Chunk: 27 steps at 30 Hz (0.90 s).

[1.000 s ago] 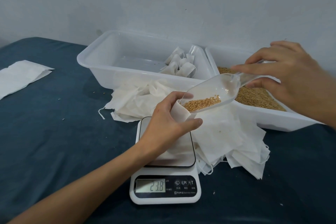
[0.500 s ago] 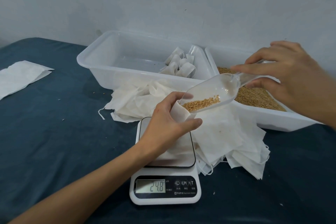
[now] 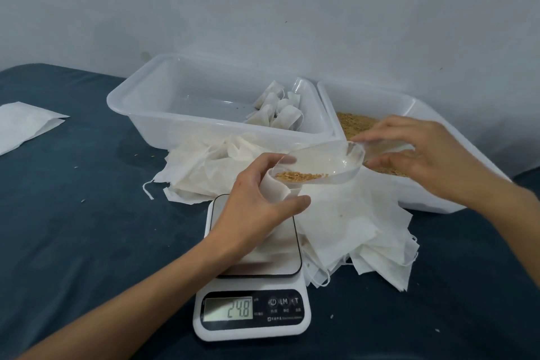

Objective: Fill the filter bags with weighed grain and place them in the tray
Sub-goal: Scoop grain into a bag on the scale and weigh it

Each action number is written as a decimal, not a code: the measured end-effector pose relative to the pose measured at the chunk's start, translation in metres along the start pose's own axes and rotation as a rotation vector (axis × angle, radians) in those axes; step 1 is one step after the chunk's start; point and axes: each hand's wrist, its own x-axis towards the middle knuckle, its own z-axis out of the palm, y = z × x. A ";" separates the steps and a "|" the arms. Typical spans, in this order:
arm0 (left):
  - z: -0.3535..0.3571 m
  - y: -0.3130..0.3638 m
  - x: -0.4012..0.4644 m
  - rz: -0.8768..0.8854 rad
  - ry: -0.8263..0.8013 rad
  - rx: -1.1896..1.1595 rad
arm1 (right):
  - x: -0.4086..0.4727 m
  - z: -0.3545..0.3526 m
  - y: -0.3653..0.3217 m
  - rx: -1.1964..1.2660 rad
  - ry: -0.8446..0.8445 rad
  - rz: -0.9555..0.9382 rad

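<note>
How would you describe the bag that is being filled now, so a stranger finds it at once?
Find the white scale at the front of the dark table. The filter bag stands on its steel plate, gripped by the left hand. Unlike the flat bags beside it, it is held open under the clear scoop.

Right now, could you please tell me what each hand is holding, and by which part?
The left hand grips the white paper filter bag around its open top; the right hand pinches the clear plastic scoop by its handle.
</note>
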 end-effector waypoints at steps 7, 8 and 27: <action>0.003 -0.001 -0.003 -0.045 -0.039 0.020 | -0.001 0.000 0.072 0.059 0.109 0.329; 0.003 -0.001 -0.003 -0.043 -0.040 0.032 | 0.000 -0.001 0.085 0.003 0.129 0.411; 0.007 -0.001 0.001 0.066 -0.136 0.048 | 0.011 0.033 0.051 -0.007 0.468 0.310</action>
